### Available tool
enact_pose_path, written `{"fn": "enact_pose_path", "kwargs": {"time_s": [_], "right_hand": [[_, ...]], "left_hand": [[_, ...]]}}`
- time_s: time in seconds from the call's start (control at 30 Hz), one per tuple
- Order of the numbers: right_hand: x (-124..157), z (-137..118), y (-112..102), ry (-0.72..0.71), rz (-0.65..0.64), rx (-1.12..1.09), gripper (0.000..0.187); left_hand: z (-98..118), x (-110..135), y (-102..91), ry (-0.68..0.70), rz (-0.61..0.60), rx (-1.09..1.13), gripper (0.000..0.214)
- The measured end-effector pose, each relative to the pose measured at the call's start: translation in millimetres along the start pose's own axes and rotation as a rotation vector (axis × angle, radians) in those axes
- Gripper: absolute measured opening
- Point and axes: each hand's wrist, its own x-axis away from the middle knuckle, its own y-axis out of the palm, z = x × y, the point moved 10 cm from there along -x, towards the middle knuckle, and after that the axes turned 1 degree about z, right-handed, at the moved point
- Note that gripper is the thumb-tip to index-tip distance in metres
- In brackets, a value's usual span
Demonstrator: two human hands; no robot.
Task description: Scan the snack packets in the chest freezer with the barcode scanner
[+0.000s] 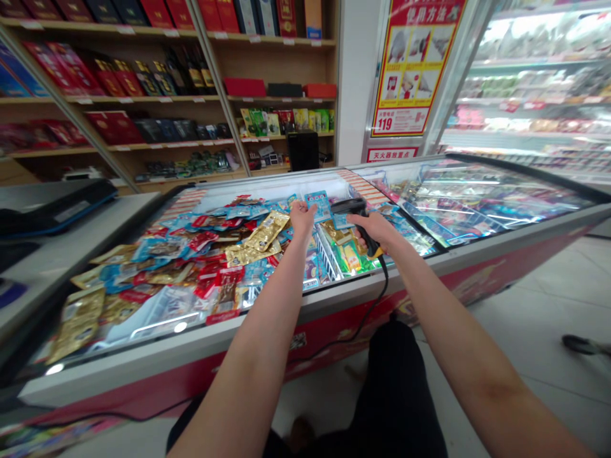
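Note:
My right hand is wrapped round the handle of a black barcode scanner with yellow at its base. Its head points left, toward my left hand. A dark cable hangs from the handle and runs down over the freezer's front. My left hand is closed, its thumb on the edge of a light-blue packet with small red marks. Beneath both hands is a chest freezer with a glass top. Left of my left hand lies a heap of packets, among them a gold packet and red ones.
Dark equipment stands on a counter at the left. Shelves with boxes and bottles line the back wall. A red and yellow poster hangs near a bright display cooler. A shoe shows on the tiled floor at right.

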Motion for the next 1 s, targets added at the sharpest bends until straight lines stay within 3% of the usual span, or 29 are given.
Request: {"fn": "enact_pose_path", "kwargs": {"time_s": [0.13,0.23,0.37,0.5,0.6,0.7,0.77,0.83,0.93,1.0], "right_hand": [[-6.9,-2.2,2.4,0.016,0.052,-0.057,0.03],[-13.6,-2.9,13.0,0.049,0.044,-0.096,0.025],[-24.8,-5.3,28.1,0.034,0.028,-0.149,0.02],[-32.7,-3.4,36.5,0.053,0.006,-0.198,0.022],[-34.7,-2.9,31.1,0.056,0.029,-0.209,0.02],[-36.3,1.7,21.4,0.058,0.045,-0.221,0.021],[-38.3,7.8,12.4,0.059,0.059,-0.233,0.021],[-40.8,13.9,-1.6,0.049,0.105,-0.26,0.017],[-43.4,14.9,-32.2,-0.039,0.209,-0.345,0.01],[-43.8,13.9,-55.8,-0.096,0.262,-0.371,0.011]], "left_hand": [[9.6,-0.3,-4.7,0.067,-0.031,-0.096,0.024],[24.4,-4.5,-21.6,0.123,-0.027,-0.182,0.032],[59.3,-17.8,-67.0,0.215,0.035,-0.353,0.04],[93.2,-28.1,-124.5,0.245,0.127,-0.613,0.033],[100.9,-23.6,-160.7,0.18,0.204,-0.945,0.031],[101.4,-9.3,-175.8,0.168,0.25,-1.224,0.035],[102.8,0.9,-171.1,0.204,0.261,-1.312,0.04],[106.1,9.9,-152.7,0.268,0.237,-1.327,0.048],[107.4,24.5,-98.5,0.378,0.098,-1.303,0.061],[95.5,38.5,-49.8,0.397,-0.091,-1.286,0.071]]}}
